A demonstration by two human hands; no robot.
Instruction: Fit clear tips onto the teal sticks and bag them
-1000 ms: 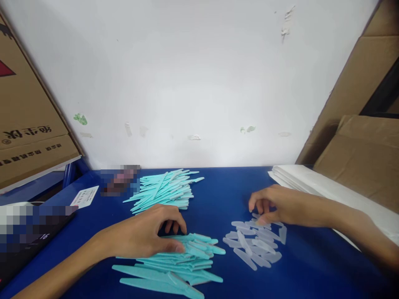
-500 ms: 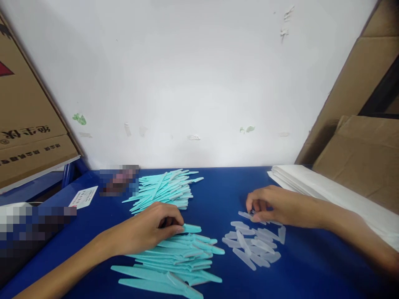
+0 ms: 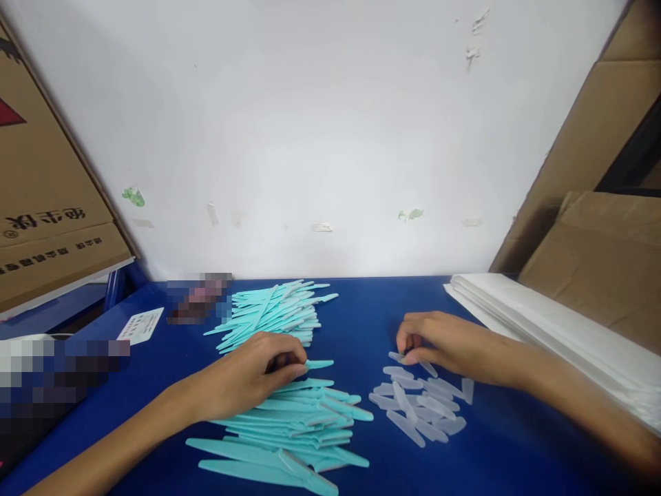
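My left hand [image 3: 258, 375] is closed in a pinch over the near pile of turquoise eyebrow razors [image 3: 320, 437]. From its fingertips one eyebrow razor [image 3: 321, 364] sticks out to the right. My right hand [image 3: 438, 341] is also pinched, at the far edge of a loose heap of translucent blade caps [image 3: 413, 406]. A small cap [image 3: 395, 357] shows at its thumb and fingertips. Another cap [image 3: 428, 369] lies just under the thumb. A second pile of eyebrow razors [image 3: 273, 313] lies farther back, beyond my left hand.
All this lies on a blue table [image 3: 361, 310] against a white wall [image 3: 320, 138]. Folded white sheeting [image 3: 496, 303] lies at the right, beside cardboard [image 3: 593, 262]. A printed card [image 3: 142, 326] and a cardboard box [image 3: 56, 193] are on the left. Some items there are blurred out.
My right hand has shifted slightly left, with a cap now showing at its fingertips. The razor at my left hand sits a little higher, apart from the pile.
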